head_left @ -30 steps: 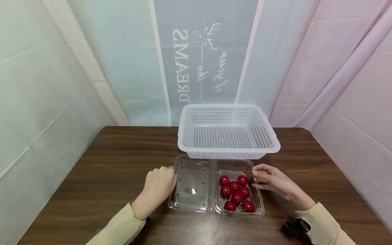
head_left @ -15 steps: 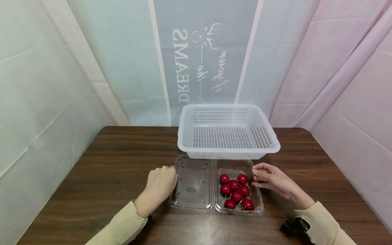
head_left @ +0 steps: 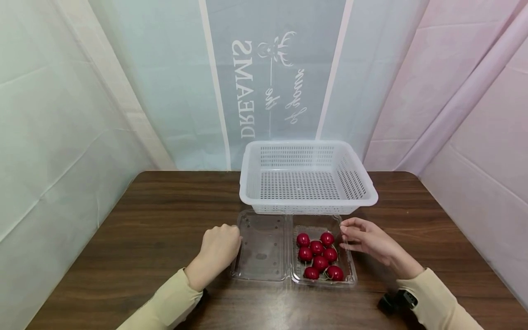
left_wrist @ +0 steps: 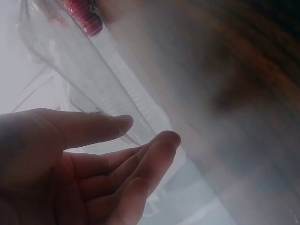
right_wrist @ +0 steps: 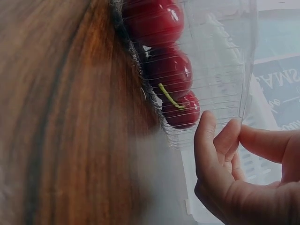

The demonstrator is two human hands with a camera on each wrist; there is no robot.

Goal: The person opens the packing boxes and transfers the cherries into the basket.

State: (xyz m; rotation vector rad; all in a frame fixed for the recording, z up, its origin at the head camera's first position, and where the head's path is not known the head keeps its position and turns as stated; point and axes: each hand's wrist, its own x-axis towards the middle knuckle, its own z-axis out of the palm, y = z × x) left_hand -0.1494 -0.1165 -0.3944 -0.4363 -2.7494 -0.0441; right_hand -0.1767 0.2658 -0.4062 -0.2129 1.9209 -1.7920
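Observation:
A clear plastic clamshell box lies unfolded in the head view, its vented lid [head_left: 264, 245] on the left and its base [head_left: 348, 267] on the right. Several red cherries [head_left: 320, 263] with green stems sit in the base. My left hand [head_left: 219, 249] pinches the lid's left edge between thumb and fingers, as the left wrist view also shows. On the other side, my right hand [head_left: 373, 243] holds the rim of the base's right wall. Its thumb [right_wrist: 265, 140] and a fingertip meet at that rim in the right wrist view.
Just behind the clamshell stands a white perforated plastic basket [head_left: 303, 202] with nothing in it. The dark wooden table [head_left: 165, 211] extends to both sides. Pale curtains [head_left: 288, 91] hang along the back and sides.
My left hand has shifted slightly right with the lid's edge, and the lid looks a little more tilted. The bright reflection on it has faded. My right hand has stayed nearly still.

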